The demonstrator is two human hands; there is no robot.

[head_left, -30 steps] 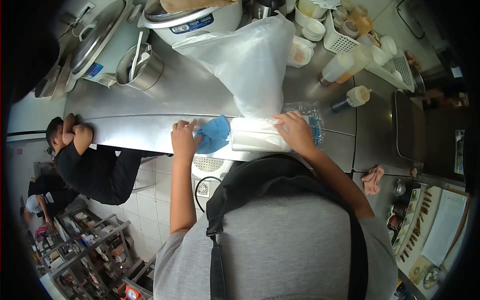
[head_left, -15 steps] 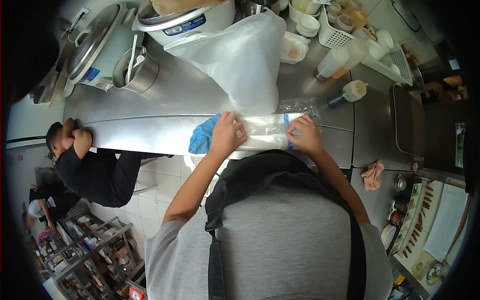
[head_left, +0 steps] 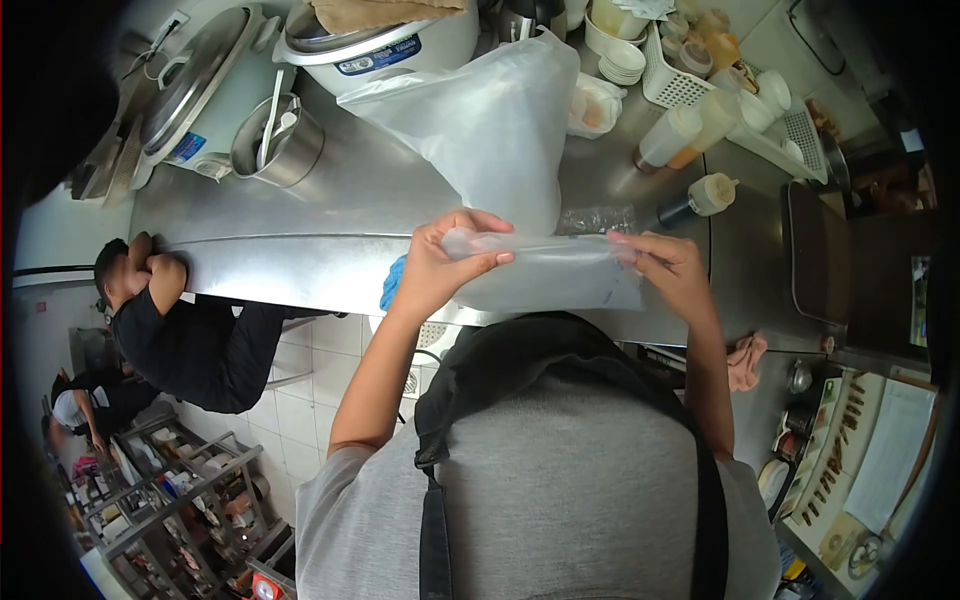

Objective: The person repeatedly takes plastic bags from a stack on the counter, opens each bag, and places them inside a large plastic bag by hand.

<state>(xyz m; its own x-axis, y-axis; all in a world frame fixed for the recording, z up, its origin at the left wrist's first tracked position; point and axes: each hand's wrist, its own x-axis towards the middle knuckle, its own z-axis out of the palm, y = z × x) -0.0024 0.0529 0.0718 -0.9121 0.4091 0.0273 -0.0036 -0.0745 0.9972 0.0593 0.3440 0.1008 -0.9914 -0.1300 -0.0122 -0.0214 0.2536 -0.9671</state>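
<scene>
A clear plastic bag (head_left: 550, 275) is stretched between my two hands above the front edge of the steel counter. At its left end, my left hand (head_left: 450, 258) is closed on the bag, thumb and fingers pinching it. My right hand (head_left: 668, 262) pinches the opposite end between thumb and fingers. A blue cloth or glove (head_left: 392, 284) lies partly hidden behind my left wrist. Just beyond my hands stands a large, full-looking whitish plastic bag (head_left: 510, 130). Crinkled clear wrapping (head_left: 598, 220) rests on the counter past the bag I hold.
Rice cookers (head_left: 385, 50) and a steel pot with utensils (head_left: 280, 150) line the back left. Squeeze bottles (head_left: 668, 135), a dark sauce bottle (head_left: 705, 198) and a white basket (head_left: 680, 85) stand at the right. A seated person (head_left: 190, 335) leans on the counter at left.
Both hands have lifted a clear bag off the flat stack and spread it wider. My right hand moved right; my left hand shifted slightly left, covering more of the blue item.
</scene>
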